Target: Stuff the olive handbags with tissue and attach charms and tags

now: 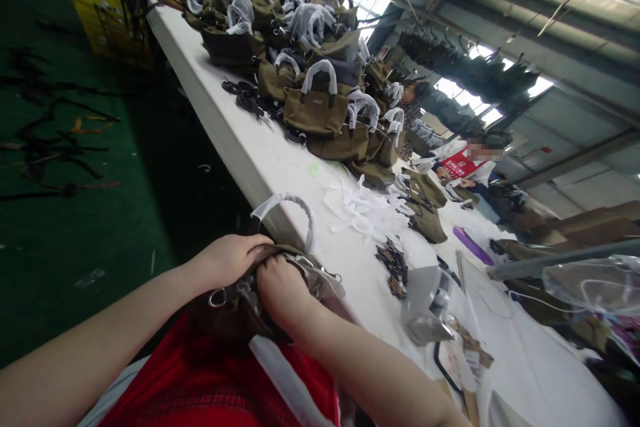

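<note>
Tilted head view, forward-down, near hands point(281, 285)

Near bag point(235, 313): outer cloth, matt. Flap on its right side point(327, 283): smooth, slight sheen. Ring point(218, 306): metal, glossy. Handle wrap point(310, 219): thin, translucent, crinkled; paper or plastic, cannot tell. Apron point(210, 383), near: cloth, matt. Table point(225, 140): smooth, faint sheen. Far bags point(316, 113): matt cloth. Crate point(93, 17), far left: plastic. Floor point(85, 227), left: smooth, dull. Film bag point(595, 283), right: clear plastic, glossy, wrinkled.
</note>
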### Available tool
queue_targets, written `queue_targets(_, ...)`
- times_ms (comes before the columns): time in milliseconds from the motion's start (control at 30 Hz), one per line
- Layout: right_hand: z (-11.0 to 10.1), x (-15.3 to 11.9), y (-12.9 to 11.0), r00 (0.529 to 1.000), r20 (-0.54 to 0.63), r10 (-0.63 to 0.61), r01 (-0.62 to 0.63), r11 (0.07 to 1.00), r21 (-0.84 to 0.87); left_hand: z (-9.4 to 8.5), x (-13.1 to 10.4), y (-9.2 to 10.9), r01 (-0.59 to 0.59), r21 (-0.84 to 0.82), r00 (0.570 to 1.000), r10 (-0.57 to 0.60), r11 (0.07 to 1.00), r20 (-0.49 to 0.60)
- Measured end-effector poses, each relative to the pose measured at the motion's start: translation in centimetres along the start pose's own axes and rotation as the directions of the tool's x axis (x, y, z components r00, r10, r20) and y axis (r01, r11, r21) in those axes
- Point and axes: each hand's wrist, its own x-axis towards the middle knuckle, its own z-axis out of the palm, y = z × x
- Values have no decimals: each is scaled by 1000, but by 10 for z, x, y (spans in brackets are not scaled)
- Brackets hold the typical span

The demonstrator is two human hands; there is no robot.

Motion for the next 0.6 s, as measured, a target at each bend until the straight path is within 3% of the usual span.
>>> queue_targets(67, -22, -21, -2, 989, -122, 84, -83, 996, 20, -1, 0, -4, 17, -6, 1000, -17, 1000, 20)
queue_targets(167, -55, -49, 6, 934, -247, 258, -219, 960, 175, -2, 0, -8, 18, -23, 999, -17, 1000, 48)
queue_targets(267, -65, -65, 16, 951, -219, 218, -136, 932, 336, -3, 0, -8, 6, -38, 998, -3, 999, 67)
queue_targets(367, -43, -65, 22, 980, -154, 127, -52, 907, 418, -4, -1, -6, 3, -24, 997, -1, 1000, 81)
queue_targets(533, 25, -39, 26, 977, 166, 135, -193, 893, 406, -2, -4, 0, -39, 19, 993, 36, 999, 116)
queue_targets(600, 46, -25, 28, 969, 173, 176, -233, 884, 404, 0, -4, 2, -47, 49, 991, 41, 998, 129)
